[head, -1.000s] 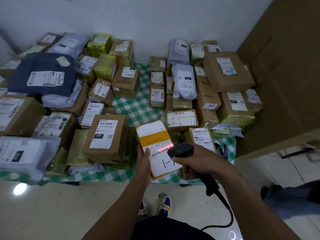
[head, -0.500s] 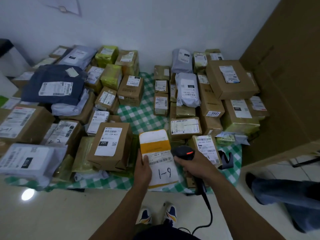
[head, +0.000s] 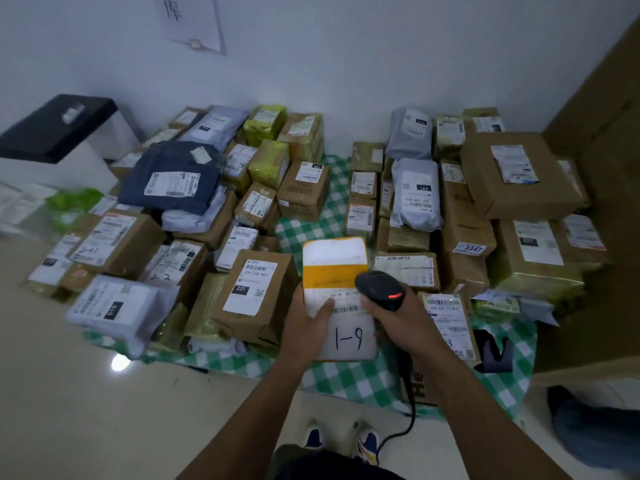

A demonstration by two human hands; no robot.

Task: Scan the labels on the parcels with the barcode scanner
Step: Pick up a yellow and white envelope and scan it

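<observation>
My left hand [head: 307, 327] holds a flat white-and-yellow parcel [head: 335, 268] by its left edge, thumb across the label; "1-9" is handwritten on its near end. My right hand [head: 398, 322] grips a black barcode scanner [head: 379, 289], its head right at the parcel's right edge over the barcode, a small red light lit on its back. The scanner's cable [head: 408, 420] hangs down towards the floor. Many more labelled parcels lie around on a green-checked cloth [head: 349, 379], among them a brown box marked 231 [head: 254, 292] just to the left.
Cardboard boxes, grey and blue mail bags and yellow-green wrapped packs fill the cloth up to the white wall. A big cardboard panel [head: 606, 188] stands at the right. A black scanner stand [head: 495, 351] sits on the cloth. Another person's leg [head: 595, 431] is at the lower right.
The red scan line seen on the label a second ago is gone. The scanner has moved closer to the parcel, and the camera has tilted up, showing more wall.
</observation>
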